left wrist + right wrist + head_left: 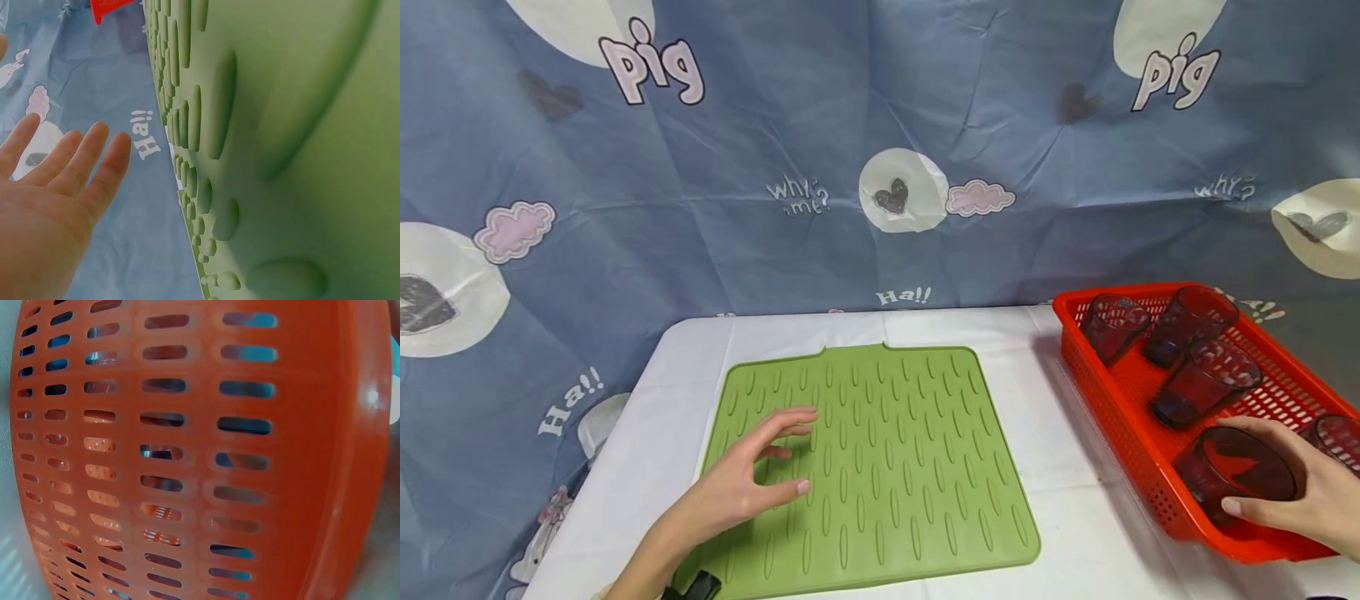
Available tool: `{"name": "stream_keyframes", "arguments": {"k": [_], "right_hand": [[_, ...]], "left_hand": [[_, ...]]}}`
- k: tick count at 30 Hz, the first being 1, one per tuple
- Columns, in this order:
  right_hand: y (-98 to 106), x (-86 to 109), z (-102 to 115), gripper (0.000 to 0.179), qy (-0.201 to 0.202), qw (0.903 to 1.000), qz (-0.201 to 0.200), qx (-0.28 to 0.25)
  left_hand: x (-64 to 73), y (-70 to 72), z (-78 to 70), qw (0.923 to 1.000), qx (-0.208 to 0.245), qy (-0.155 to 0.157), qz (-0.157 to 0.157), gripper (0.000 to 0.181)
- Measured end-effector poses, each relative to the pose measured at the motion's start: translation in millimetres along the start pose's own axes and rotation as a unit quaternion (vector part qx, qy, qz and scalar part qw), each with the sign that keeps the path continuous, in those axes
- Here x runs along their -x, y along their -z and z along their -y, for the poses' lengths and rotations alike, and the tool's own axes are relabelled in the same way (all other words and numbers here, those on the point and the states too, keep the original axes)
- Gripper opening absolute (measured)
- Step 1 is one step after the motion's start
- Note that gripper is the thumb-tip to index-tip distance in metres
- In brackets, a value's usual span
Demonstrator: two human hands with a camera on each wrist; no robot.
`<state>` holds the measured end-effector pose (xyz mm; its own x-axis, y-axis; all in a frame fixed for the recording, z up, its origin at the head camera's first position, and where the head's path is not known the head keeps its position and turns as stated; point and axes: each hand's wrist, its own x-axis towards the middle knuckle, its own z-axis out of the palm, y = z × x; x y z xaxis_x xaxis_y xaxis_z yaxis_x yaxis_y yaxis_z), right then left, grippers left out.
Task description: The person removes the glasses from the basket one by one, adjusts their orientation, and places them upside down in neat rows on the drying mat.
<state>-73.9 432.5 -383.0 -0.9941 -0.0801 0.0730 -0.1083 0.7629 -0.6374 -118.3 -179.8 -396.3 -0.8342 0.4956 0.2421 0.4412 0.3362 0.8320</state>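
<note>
- The right hand (1311, 486) is curled round a dark, see-through tumbler (1243, 467), thumb on the near side; that tumbler sits in the red perforated plastic basket (1120, 433), right of the green ridged mat (910, 467).
- The left hand (748, 477) holds nothing, fingers apart, above the mat's left half.
- The step in hand looks like grasping the tumbler; the next move probably calls for a firm grip and a lift clear of the basket's rim.
- Behind the mat, the blue printed cloth (805, 258) reads "pig", "why me?" and "Ha!!"; no brand is legible.
</note>
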Motion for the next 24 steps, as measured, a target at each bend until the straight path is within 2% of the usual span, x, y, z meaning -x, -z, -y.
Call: {"name": "stream_keyframes", "arguments": {"k": [4,10,24], "right_hand": [[-0.4,0.2,0.7,0.078,-0.008,0.9999,-0.012,0.003],[-4.8,1.4,-0.5,0.075,0.009,0.9995,-0.03,-0.008],[-7.8,2.3,2.5,0.073,0.002,0.9978,-0.057,-0.034]], "left_hand": [[0.1,-0.1,-0.2,1.0,-0.001,0.003,0.0,0.073],[0.8,-0.2,-1.4,0.9999,0.001,0.015,-0.001,0.071],[0.6,0.0,-2.4,0.9999,0.002,0.015,-0.004,0.066]]}}
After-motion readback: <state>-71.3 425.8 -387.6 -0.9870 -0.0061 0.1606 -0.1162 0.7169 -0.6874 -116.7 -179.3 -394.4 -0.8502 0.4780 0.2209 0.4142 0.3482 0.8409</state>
